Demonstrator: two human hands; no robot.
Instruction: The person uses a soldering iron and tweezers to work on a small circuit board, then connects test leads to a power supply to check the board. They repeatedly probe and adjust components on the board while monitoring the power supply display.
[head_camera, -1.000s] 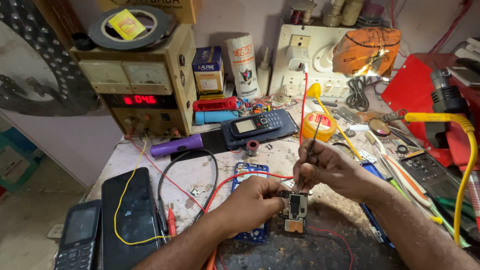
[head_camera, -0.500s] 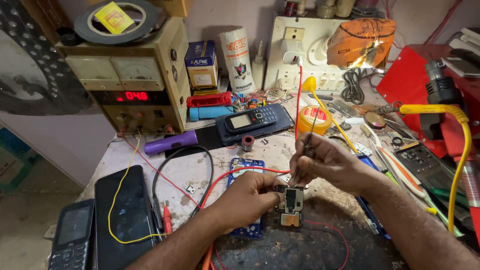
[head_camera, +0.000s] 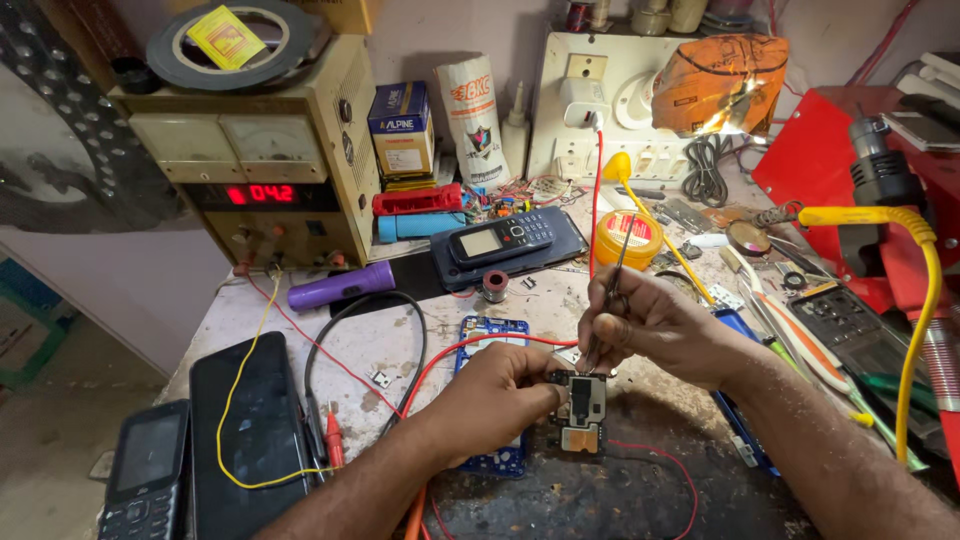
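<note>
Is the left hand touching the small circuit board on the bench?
Touching. The head view shows the left hand with its fingertips pressed against the left edge of the small circuit board, no gap between them, while the right hand holds tweezers above it.

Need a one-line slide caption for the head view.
Left hand steadies a small phone circuit board while the right hand touches tweezers to it on a cluttered repair bench.

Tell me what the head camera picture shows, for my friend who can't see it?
A person's left hand steadies a small phone circuit board on a messy repair bench, while the right hand touches tweezers to the board's top. Around them lie a blue phone frame, old keypad phones, wires and a power supply box with red glowing digits.
</note>
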